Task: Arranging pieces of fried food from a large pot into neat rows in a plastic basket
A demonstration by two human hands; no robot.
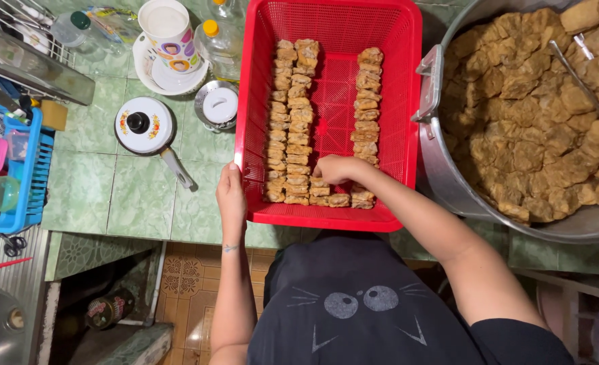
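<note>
Your right hand [333, 169] was closed over a brown fried tofu piece [320, 182] at the near end of the rectangular red plastic basket [394, 122]. Your left hand [231, 196] gripped the basket's near-left rim. Two full columns, a third, and a short near row were laid, long axes crosswise, with much basket bare and the big metal pot [441, 176] of tofu to the right still heaped.

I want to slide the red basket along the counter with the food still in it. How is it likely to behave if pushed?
The red basket looks like thin mesh plastic, so it probably flexes when pushed at one rim. It seems light: only a few rows of fried pieces cover its floor. On glossy green tiles it likely slides easily; the left hand grips its corner, perhaps for that reason.
</note>
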